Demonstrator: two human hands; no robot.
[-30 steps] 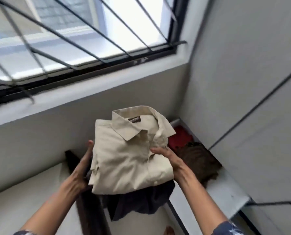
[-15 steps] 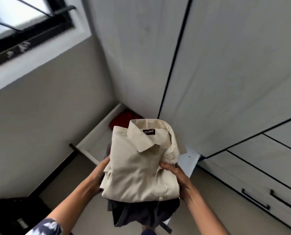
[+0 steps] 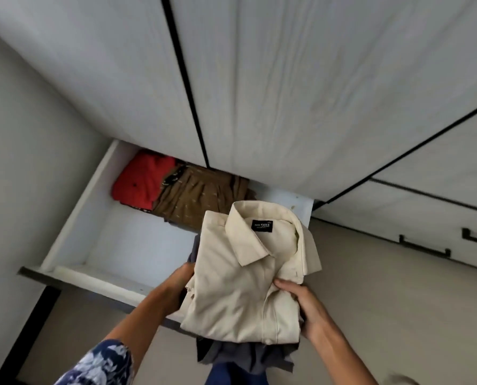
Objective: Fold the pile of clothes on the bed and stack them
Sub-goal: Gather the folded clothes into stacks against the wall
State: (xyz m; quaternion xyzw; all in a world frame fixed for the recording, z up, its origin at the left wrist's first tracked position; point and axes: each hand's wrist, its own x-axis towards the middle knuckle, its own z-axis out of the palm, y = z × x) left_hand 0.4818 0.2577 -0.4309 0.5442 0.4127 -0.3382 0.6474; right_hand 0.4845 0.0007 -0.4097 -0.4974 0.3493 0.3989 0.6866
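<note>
Swinging right since the earlier frame, we now hold the folded cream shirt (image 3: 248, 279) over the open drawer (image 3: 73, 232), collar toward upper right; left hand (image 3: 180, 284) and right hand (image 3: 305, 307) grip its sides atop dark clothes (image 3: 240, 357).

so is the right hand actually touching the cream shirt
Touching. The head view shows the right hand gripping the folded cream shirt at its edge, fingertips lying on the fabric, no gap between them.
</note>
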